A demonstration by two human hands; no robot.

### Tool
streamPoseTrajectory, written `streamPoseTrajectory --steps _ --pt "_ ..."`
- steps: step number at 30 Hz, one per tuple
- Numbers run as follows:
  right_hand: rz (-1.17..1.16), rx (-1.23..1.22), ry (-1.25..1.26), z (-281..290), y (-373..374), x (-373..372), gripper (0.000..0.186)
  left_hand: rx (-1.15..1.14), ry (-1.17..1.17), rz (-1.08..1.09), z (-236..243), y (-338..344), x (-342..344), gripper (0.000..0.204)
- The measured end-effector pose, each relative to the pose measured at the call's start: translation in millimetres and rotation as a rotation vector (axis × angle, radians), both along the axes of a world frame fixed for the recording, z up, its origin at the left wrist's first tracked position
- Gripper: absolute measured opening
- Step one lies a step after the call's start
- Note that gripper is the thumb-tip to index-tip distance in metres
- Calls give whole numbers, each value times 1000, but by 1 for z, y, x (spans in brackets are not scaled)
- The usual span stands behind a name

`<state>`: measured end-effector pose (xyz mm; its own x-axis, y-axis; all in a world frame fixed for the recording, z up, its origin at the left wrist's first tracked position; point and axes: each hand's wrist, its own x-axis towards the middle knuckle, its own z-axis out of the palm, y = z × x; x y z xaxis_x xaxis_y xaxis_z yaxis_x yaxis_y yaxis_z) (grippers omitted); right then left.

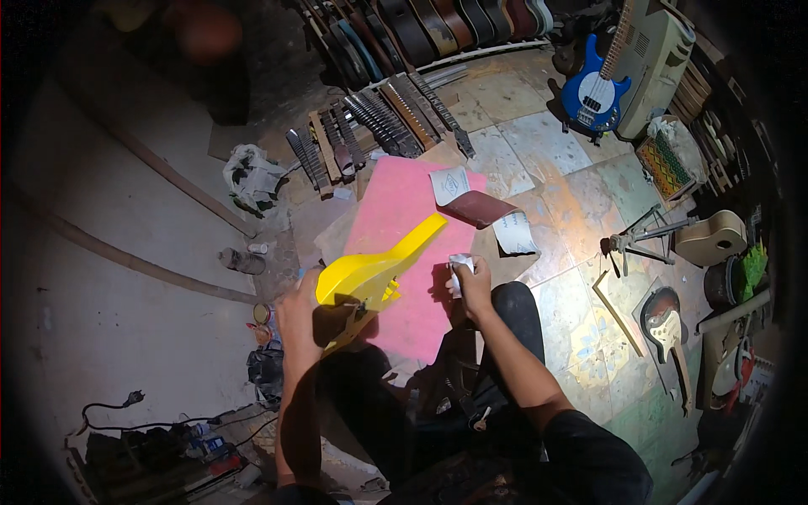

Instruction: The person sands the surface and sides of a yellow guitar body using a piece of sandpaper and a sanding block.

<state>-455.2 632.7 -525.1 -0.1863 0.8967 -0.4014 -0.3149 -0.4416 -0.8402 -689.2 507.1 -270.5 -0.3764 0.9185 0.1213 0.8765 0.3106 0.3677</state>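
A glossy yellow guitar body (370,268) is tilted up on its edge over my lap, its narrow end pointing away to the right. My left hand (300,307) is closed round its near left end; shadow and the body hide some of the fingers. To the right of it, apart from the yellow surface, my right hand (474,290) pinches a small folded piece of sandpaper (458,271), white backing outward. A curled sheet of sandpaper (481,210), brown-red with a printed white back, lies farther off across the edge of a pink sheet (391,206).
Several guitar necks (383,118) lie beyond the pink sheet, before a row of guitar bodies (446,29). A blue bass (596,94) leans at the far right. A metal stand (644,240) and a dark guitar body (662,316) are on the right. A plastic bag (252,175) sits left.
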Motion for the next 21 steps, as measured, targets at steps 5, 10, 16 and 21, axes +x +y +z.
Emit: streamPoseTrajectory --steps 5,10,16,21 --pt "112 477 -443 -5 18 15 26 -58 -120 65 12 -8 15 62" --pt "142 980 -733 61 17 -7 33 -87 0 67 -1 -26 11 51" --pt "286 1208 -801 69 21 -18 42 200 20 -64 -35 -47 5 46" --pt "317 1273 -733 59 -17 -36 51 260 99 -96 -38 -60 7 48"
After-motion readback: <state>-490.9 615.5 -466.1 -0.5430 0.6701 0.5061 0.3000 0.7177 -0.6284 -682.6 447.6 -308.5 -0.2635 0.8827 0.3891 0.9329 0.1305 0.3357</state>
